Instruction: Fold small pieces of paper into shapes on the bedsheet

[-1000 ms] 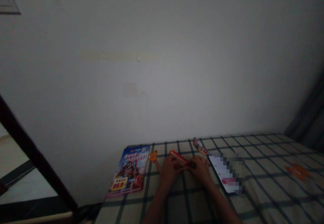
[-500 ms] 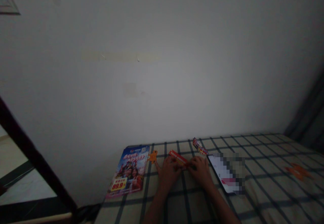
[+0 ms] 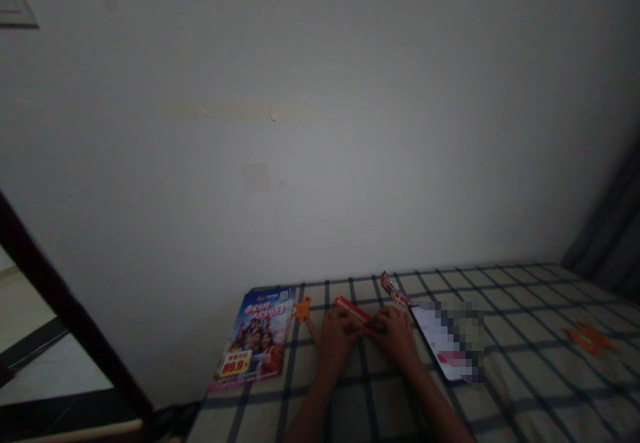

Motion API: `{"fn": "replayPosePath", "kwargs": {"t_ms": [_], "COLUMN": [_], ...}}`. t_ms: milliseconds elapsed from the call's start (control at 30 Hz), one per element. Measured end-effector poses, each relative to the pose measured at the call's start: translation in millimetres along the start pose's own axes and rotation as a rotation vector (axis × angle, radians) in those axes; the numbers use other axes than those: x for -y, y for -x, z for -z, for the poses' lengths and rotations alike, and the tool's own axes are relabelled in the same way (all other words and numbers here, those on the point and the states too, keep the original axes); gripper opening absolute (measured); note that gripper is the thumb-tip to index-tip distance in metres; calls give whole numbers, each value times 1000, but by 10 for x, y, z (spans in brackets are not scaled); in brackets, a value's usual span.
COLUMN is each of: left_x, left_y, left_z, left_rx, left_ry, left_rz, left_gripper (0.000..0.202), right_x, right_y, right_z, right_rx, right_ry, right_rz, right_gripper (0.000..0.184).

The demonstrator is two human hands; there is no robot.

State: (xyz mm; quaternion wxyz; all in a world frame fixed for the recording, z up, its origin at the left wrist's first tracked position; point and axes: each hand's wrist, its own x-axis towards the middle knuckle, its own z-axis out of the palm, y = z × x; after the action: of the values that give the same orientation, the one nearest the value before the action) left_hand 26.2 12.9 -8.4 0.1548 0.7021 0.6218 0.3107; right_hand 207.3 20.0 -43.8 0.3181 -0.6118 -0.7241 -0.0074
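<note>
A narrow red strip of folded paper (image 3: 351,309) with pale printing lies at a slant between my hands on the checked cloth. My left hand (image 3: 337,333) pinches its near edge, fingers bent and the thumb side toward the middle. From the other side my right hand (image 3: 393,333) grips the strip's right end, its fingertips close to those of the left. The fingers cover part of the strip, so its lower edge is hidden. Left of my left hand is an orange star-like cut-out (image 3: 302,309). A phone (image 3: 440,343) lies to the right of my right hand.
A stack of colourful flyers (image 3: 257,336) lies at the left edge of the checked cloth (image 3: 515,309). Behind my right hand is a crumpled shiny wrapper (image 3: 395,289). Another orange shape (image 3: 587,338) is far right. A pale wall (image 3: 350,163) rises behind.
My right fingertips have shifted slightly left along the red strip, nearer to the left ones. Everything else stays in place.
</note>
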Motion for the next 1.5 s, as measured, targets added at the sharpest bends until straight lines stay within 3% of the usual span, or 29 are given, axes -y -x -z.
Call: {"fn": "replayPosePath", "kwargs": {"t_ms": [333,733,1267,1400,1500], "left_x": [-31,44,101,104,112], "left_y": [-22,-12,80,88,91], "left_z": [9,91,61,62,63], "left_rx": [31,89,-4,20,61], "left_ry": [17,-9,-24,-56,-67], "left_rz": [30,16,-68,-86,-101], "left_gripper": [11,13,24,19,19], "right_x": [22,-135,-80,-63,-54], "right_y": [-68,-66,58,49,60], "right_z": [46,-23,7,17,26], "right_rx": [168,142,28,15,42], "right_ry": [-56,-83,-189,-225,-235], "right_rz": [-89,-44,15,46,53], "right_gripper": [23,26,14,22,18]}}
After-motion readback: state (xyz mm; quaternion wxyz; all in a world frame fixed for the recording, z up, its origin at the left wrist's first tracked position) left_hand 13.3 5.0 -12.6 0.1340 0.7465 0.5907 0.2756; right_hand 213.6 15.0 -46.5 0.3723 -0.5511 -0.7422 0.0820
